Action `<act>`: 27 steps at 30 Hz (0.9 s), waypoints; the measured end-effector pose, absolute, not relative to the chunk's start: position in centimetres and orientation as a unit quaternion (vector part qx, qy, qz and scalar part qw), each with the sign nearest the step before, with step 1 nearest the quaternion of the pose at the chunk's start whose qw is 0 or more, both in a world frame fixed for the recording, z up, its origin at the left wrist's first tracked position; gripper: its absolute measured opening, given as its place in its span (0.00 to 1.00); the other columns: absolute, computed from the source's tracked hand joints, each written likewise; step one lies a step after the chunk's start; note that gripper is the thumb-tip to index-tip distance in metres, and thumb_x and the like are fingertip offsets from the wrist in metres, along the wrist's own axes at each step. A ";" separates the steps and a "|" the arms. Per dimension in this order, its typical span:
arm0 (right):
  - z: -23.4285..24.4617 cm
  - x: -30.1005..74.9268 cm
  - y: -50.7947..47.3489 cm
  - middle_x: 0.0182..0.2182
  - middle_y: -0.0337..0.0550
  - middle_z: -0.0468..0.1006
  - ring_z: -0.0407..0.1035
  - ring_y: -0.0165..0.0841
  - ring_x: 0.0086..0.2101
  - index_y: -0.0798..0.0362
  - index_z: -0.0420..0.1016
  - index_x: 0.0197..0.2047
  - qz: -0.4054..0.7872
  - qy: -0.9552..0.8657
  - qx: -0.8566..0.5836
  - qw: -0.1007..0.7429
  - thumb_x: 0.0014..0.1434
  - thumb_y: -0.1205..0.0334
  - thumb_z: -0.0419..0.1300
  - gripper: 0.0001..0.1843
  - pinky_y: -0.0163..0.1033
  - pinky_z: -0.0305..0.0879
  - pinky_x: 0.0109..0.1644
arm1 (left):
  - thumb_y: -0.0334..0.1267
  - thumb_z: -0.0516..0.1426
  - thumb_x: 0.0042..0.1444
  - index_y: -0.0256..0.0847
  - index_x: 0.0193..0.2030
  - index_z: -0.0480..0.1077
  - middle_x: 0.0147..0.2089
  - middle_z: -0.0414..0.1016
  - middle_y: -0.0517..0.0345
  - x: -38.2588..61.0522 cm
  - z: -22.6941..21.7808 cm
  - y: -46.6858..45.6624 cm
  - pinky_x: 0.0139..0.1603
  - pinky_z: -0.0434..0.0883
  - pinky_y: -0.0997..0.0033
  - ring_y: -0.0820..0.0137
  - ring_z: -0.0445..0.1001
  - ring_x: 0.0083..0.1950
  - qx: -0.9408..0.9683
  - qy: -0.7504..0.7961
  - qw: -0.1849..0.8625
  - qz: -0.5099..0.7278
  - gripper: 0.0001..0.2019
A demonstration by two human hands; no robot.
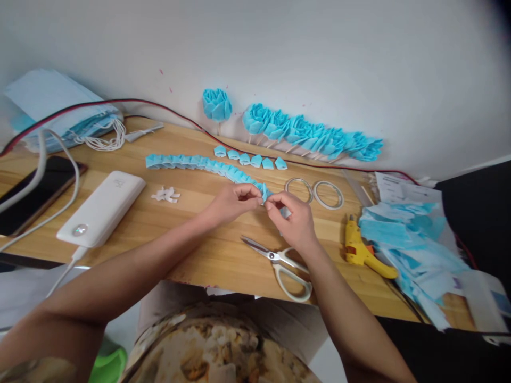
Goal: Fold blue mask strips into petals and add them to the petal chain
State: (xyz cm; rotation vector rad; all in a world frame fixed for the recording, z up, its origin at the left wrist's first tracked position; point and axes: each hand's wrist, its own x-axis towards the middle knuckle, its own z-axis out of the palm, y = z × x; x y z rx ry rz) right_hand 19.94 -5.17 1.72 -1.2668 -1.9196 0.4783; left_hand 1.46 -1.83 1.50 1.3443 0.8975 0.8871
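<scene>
My left hand [239, 202] and my right hand [294, 214] meet above the wooden table, fingertips pinched together. Between them is a small folded blue petal [264, 190], made of fabric-like material and mostly covered by the fingers. A long curved row of overlapping folded blue petals [191, 161] runs from the left up to my fingertips. Beneath my right hand a pale blue piece [285, 212] partly shows. Just behind the hands lie several separate rolled blue petals [244, 158]. Scissors [273, 256] with white handles lie partly open, below my hands.
Two tape rolls [328, 194], a yellow glue gun [359, 249] and blue scraps [403, 234] lie rightward. Blue flowers on sticks [299, 130] lean against the wall. At left are a white power bank [102, 208], a phone [40, 194], stacked blue masks [59, 106] and white scraps [165, 194].
</scene>
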 end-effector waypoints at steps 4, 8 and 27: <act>1.9 19.9 -5.2 0.28 0.38 0.78 0.70 0.33 0.30 0.48 0.72 0.31 0.192 -0.757 -0.492 0.386 0.60 0.66 0.58 0.07 0.39 0.64 0.38 | 0.38 0.62 0.52 0.38 0.29 0.72 0.26 0.67 0.65 1.4 1.6 -1.9 0.34 0.62 0.72 0.76 0.63 0.29 0.582 0.391 0.604 0.378 0.06; 1.8 20.0 -5.3 0.28 0.38 0.78 0.70 0.33 0.30 0.48 0.72 0.31 0.189 -0.760 -0.489 0.384 0.61 0.66 0.58 0.07 0.39 0.64 0.38 | 0.37 0.62 0.52 0.38 0.29 0.72 0.25 0.67 0.66 1.4 1.6 -1.9 0.34 0.62 0.73 0.77 0.63 0.29 0.582 0.391 0.604 0.379 0.05; 1.0 21.0 -4.1 0.37 0.38 0.76 0.72 0.34 0.37 0.45 0.70 0.58 0.440 -0.590 -0.479 0.479 0.58 0.54 0.65 0.24 0.40 0.69 0.41 | 0.45 0.61 0.52 0.39 0.30 0.69 0.23 0.65 0.66 1.3 1.7 -1.8 0.34 0.61 0.72 0.76 0.62 0.27 0.572 0.377 0.624 0.376 0.11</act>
